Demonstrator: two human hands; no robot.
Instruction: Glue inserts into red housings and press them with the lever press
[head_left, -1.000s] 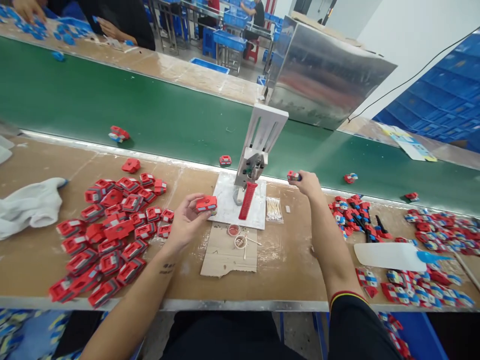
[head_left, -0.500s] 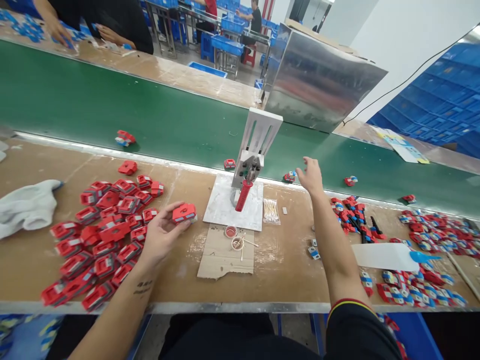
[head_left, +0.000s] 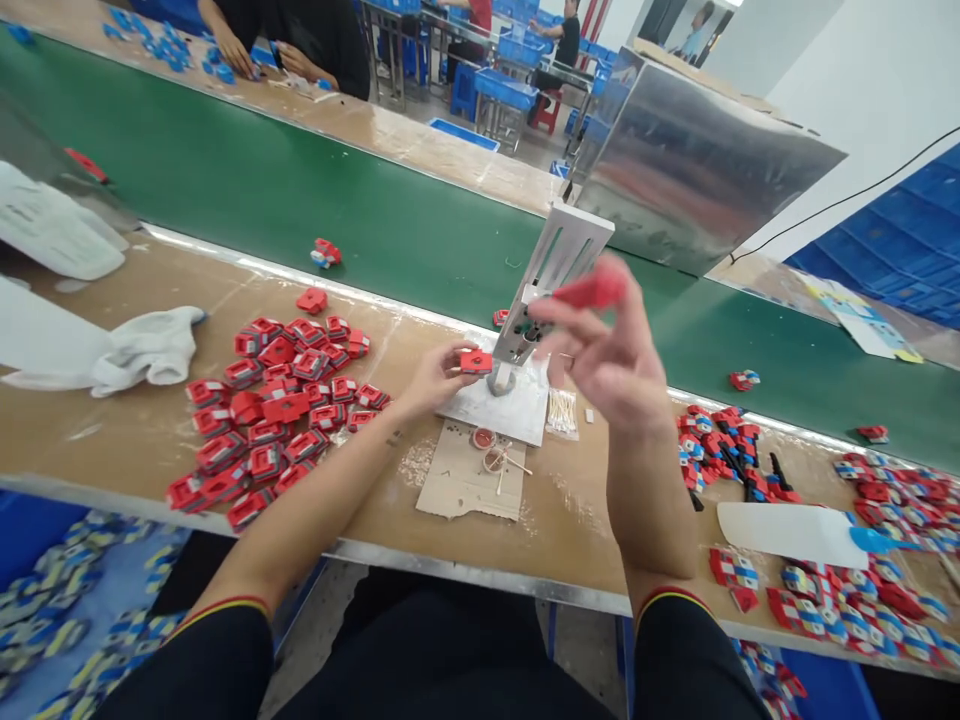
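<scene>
Right hand (head_left: 611, 365) now gripping press lever (head_left: 592, 290)

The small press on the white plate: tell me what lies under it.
The small press stands on a white plate, which overlaps brown cardboard. The left hand holds a red part at its base; beneath the plate is hidden.

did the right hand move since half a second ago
Yes. The right hand left the green belt's edge, came back toward the person, and is now raised at the press's red handle.

Black short sleeves with red-and-yellow striped cuffs on both arms; bare forearms, dark trousers below
</scene>
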